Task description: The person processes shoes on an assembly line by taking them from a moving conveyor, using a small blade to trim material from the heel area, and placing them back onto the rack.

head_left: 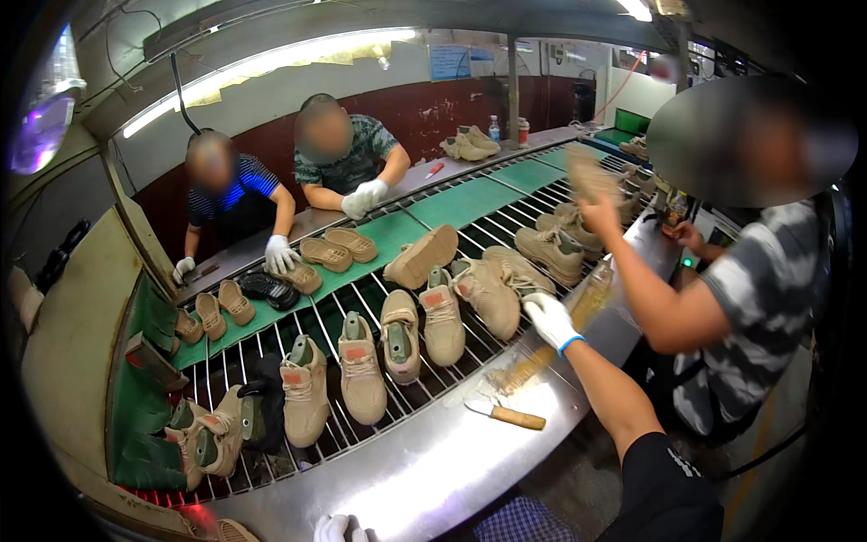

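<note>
My right hand (551, 322), in a white glove with a blue cuff, reaches to the near edge of the rack. Its fingers are extended beside a beige lace-up shoe (517, 269); whether they touch it is unclear. At the lower edge only part of my gloved left hand (340, 528) shows, and what it holds, if anything, is hidden. Several beige shoes with green lasts inside stand along the rack, among them one shoe (363, 379) and another (443, 327). A further shoe (423, 256) lies tipped, sole showing. A wooden-handled knife (510, 415) rests on the metal ledge.
The bar rack (411, 395) runs past a metal ledge (397, 479) and a green belt (461, 204) carrying beige soles (237, 303). Two gloved co-workers lean over the far side. At right, a co-worker's bare hand (601, 217) lifts a blurred shoe. A tan, brush-like smear (528, 369) marks the ledge.
</note>
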Available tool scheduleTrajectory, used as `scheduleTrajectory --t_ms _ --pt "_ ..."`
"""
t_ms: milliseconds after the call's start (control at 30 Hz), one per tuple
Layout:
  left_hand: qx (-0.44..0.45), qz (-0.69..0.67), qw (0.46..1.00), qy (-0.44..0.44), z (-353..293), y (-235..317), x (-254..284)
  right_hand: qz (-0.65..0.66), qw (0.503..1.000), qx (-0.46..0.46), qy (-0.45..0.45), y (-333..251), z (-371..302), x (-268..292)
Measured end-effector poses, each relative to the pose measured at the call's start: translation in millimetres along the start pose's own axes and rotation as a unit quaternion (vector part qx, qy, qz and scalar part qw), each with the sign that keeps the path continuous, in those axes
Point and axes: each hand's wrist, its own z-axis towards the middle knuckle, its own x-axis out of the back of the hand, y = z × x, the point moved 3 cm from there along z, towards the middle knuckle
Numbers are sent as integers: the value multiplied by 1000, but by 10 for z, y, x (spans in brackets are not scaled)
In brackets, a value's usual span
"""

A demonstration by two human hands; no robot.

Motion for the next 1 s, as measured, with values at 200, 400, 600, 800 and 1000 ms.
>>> scheduleTrajectory --t_ms 200,400,600,800,1000 --pt "50 5 998 -30 -56 -73 -21 -279 959 -37 -3 81 519 -149" --pt "38 36 998 -34 143 99 67 5 1000 -24 17 640 851 10" --pt "54 39 997 -30 -15 17 121 505 829 -237 17 233 408 182" --pt "-8 -197 980 -23 344 446 -173 537 837 -11 -108 -226 -1026 692" --pt "257 -821 510 -24 287 1233 -264 91 861 380 -325 -2358 -2729 646"
